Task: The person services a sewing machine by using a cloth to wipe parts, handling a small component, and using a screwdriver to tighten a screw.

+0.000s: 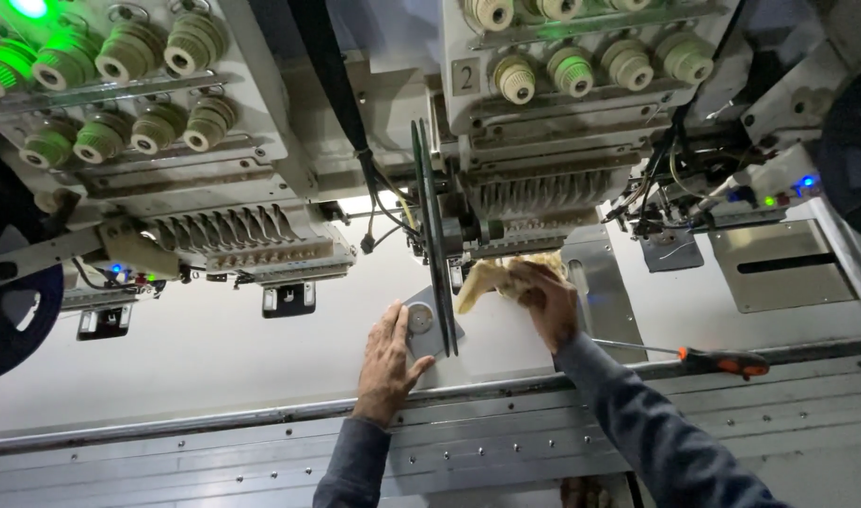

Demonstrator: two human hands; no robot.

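Person stands at a multi-head embroidery machine [543,141], both hands up under the head. Right hand [548,306] is clenched around a yellowish cloth [492,275], pressing it against the underside near the needle area. Left hand [388,362] lies flat, fingers spread, touching a small grey plate with a round disc [421,320] on the white worktop [214,348], just beside a thin dark wheel [430,235] standing on edge.

The cloth looks soft, light and floppy, bunched up; it probably takes any grip, best balled in the palm as it is now, with loose ends kept away from the needles. The plate looks like thin stiff metal, likely smooth and slippery; a flat palm or a pinch at its edges seems the way to hold it. The wheel is thin and rigid, with an edge that may bite.

A screwdriver with a red-orange handle [722,360] lies on the worktop to the right, apart from both hands. Thread tension knobs [148,56] sit in rows above.
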